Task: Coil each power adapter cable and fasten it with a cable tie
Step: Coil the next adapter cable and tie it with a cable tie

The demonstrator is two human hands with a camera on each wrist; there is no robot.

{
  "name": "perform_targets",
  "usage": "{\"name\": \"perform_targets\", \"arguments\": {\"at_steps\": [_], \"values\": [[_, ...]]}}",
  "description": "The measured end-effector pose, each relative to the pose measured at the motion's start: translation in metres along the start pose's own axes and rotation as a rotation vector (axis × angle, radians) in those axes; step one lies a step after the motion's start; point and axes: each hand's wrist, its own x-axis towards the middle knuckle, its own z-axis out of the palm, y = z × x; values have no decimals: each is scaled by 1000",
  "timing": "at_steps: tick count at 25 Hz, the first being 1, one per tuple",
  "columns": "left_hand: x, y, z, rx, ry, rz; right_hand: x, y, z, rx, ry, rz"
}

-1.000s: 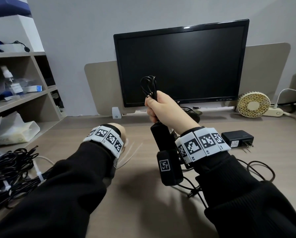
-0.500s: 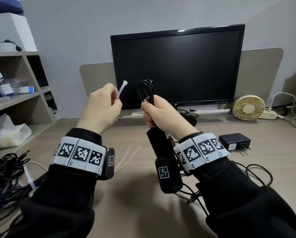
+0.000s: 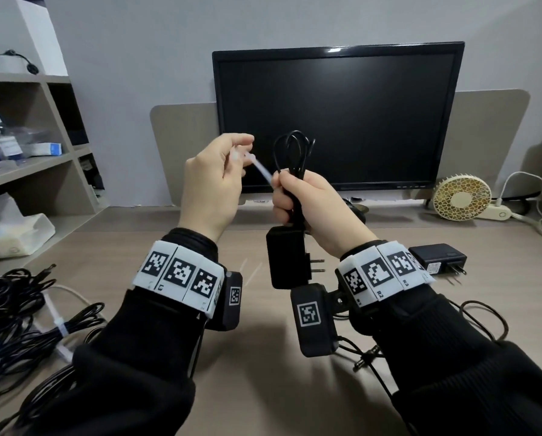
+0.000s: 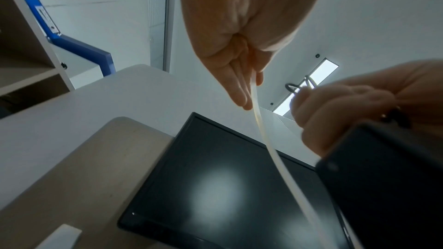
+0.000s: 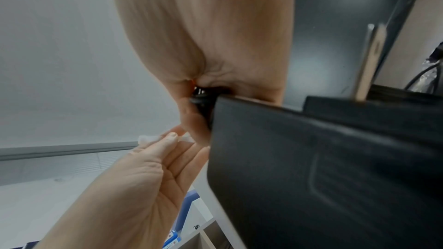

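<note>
Head view, frame centre: right hand fisted round coiled cable, adapter hanging below. Left hand pinching cable tie, tip near fist. Risks: loops springing loose if fist slackens; tie slipping from light pinch.

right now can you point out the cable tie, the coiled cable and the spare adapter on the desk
cable tie [image 4: 261, 132]: left wrist view, middle of the white strap below the fingers.
coiled cable [image 3: 291, 152]: head view, loops sticking up above the right hand.
spare adapter [image 3: 436, 257]: head view, top face of the black body lying on the desk.
</note>
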Motion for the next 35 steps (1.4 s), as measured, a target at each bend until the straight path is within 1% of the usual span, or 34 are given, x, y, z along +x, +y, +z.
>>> {"name": "perform_targets", "arguments": {"at_steps": [5, 7, 9, 10, 12, 15, 17, 18, 19, 21, 23, 25, 28, 30, 31, 33, 35], "values": [[-7, 13, 14, -292, 53, -85, -3, 2, 5, 45, -94, 10], [-9, 16, 17, -290, 82, -75, -4, 3, 6, 72, -103, 0], [-11, 18, 19, -275, 82, -75, -3, 4, 6, 73, -80, -50], [-11, 20, 19, -307, 58, -101, -3, 3, 5, 87, -54, -78], [-10, 22, 18, -381, -32, -188, -2, 1, 3, 149, -11, -121], [-8, 22, 10, -374, -223, -283, 0, -1, -5, 184, 14, -158], [-8, 20, 5, -371, -330, -309, 0, -2, -11, 188, 15, -153], [-7, 18, 3, -353, -344, -284, 1, -2, -12, 161, 13, -154], [-6, 16, 1, -313, -334, -230, 2, -1, -13, 107, 21, -167], [-5, 15, -1, -220, -281, -88, 4, 1, -12, -47, 66, -202], [-4, 15, -1, -169, -241, 20, 6, 3, -10, -186, 120, -227], [-4, 16, 2, -112, -213, 114, 6, 3, -9, -206, 152, -226], [-4, 19, 6, -42, -135, 229, 5, -1, -10, -147, 132, -195], [-4, 23, 4, -2, -100, 329, 5, -1, -10, -225, 136, -175], [-4, 26, 3, 56, -105, 395, 5, -1, -9, -296, 138, -163], [-6, 33, 0, 237, -161, 506, 4, 0, -7, -470, 141, -131], [-8, 39, 0, 393, -244, 541, 2, -1, -5, -640, 115, -88]]}}
